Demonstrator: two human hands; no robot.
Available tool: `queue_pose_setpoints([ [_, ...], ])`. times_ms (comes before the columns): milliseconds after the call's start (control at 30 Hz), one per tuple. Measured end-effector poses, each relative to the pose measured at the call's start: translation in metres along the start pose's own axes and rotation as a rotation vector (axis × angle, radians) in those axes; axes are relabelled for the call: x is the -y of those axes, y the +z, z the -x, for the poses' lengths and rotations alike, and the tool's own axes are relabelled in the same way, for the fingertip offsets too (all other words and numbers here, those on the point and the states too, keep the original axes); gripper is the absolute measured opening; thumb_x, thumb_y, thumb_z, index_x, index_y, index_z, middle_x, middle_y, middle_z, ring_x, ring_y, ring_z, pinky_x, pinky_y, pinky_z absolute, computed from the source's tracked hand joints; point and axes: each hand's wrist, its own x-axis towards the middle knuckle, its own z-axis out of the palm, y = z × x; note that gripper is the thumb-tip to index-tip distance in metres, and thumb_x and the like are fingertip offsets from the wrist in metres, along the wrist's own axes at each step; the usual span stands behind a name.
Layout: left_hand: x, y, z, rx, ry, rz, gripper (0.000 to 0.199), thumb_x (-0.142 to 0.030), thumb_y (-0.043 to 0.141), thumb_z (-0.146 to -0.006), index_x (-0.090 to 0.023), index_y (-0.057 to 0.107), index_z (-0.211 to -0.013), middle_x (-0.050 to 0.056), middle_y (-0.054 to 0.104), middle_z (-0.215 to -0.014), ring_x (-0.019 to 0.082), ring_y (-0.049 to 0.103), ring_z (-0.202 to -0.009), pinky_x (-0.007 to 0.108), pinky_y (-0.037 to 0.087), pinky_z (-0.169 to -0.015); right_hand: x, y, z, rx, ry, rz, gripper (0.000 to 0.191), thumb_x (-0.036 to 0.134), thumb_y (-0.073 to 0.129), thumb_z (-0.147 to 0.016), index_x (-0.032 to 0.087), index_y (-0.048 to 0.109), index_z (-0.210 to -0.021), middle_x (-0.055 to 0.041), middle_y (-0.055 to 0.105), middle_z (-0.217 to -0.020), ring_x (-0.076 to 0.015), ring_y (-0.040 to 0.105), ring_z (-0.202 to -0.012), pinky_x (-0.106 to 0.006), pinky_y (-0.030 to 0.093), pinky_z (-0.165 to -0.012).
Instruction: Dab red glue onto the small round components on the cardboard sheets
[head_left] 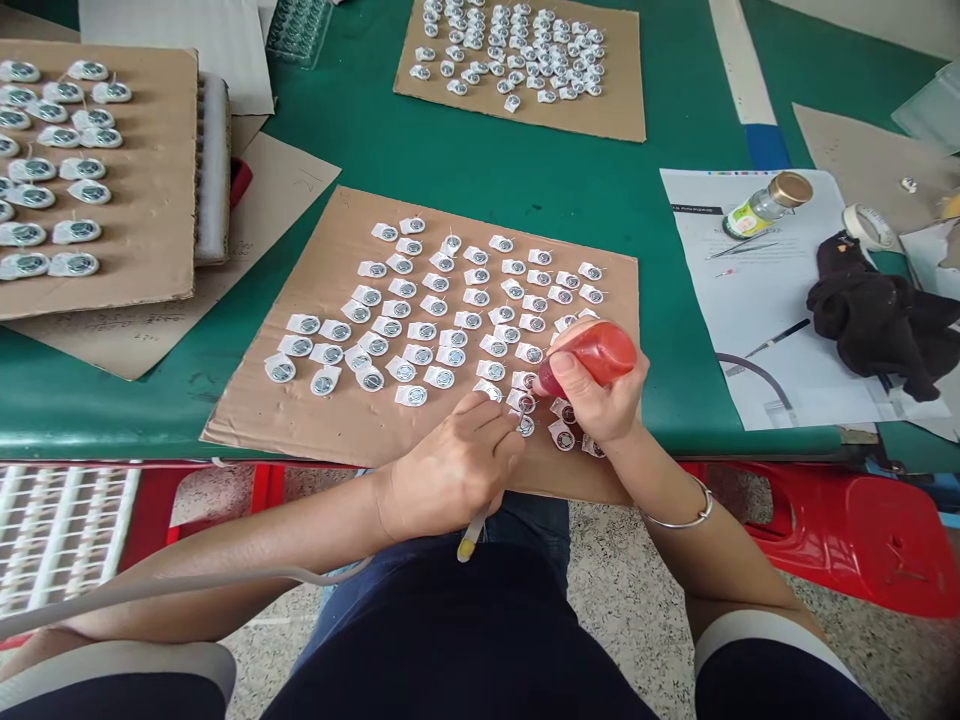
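My right hand (606,400) is wrapped round a red squeeze bottle (604,350), tilted so its dark nozzle end points down and left at the small pieces. My left hand (457,455) is closed on a thin tool with a pale handle (474,530) that has a yellowish end. The tool's fine tip reaches a small round piece (523,402) near the bottle nozzle. Rows of such white pieces with dark round designs lie on a cardboard sheet (337,425) under my hands. A few pieces by the nozzle show red in the design; my hands hide others.
Further cardboard sheets with similar pieces lie at the left (157,200) and the back (615,90). On the right are a printed paper (697,270), a corked glass bottle (765,205), a black cloth (877,315) and a tape roll (870,228). A pale tube (187,585) crosses my left forearm.
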Motion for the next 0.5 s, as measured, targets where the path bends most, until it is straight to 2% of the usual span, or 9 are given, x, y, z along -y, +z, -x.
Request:
queue_pose_setpoints([
  [200,0.0019,-0.0019,-0.0011,-0.001,-0.005,0.03,0.015,-0.003,0.049,-0.074,-0.014,0.044,-0.067,0.006,0.054,-0.071,0.017,0.048,-0.069,0.032,0.041,-0.064,-0.0028,-0.002,0.0,-0.01,-0.039,0.013,0.015,0.036,0.063,-0.076,0.023,0.056,-0.073,-0.0014,0.056,-0.067,-0.016,0.055,-0.06,-0.038,0.051,-0.059],
  [500,0.0053,-0.0083,-0.0049,0.015,-0.089,0.14,0.015,-0.003,0.046,-0.074,-0.015,0.045,-0.066,0.004,0.052,-0.068,0.015,0.046,-0.064,0.031,0.04,-0.065,-0.0005,-0.004,-0.0016,-0.038,-0.167,0.051,0.016,0.035,0.064,-0.074,0.022,0.054,-0.073,-0.0015,0.056,-0.068,-0.0165,0.055,-0.064,-0.037,0.049,-0.059],
])
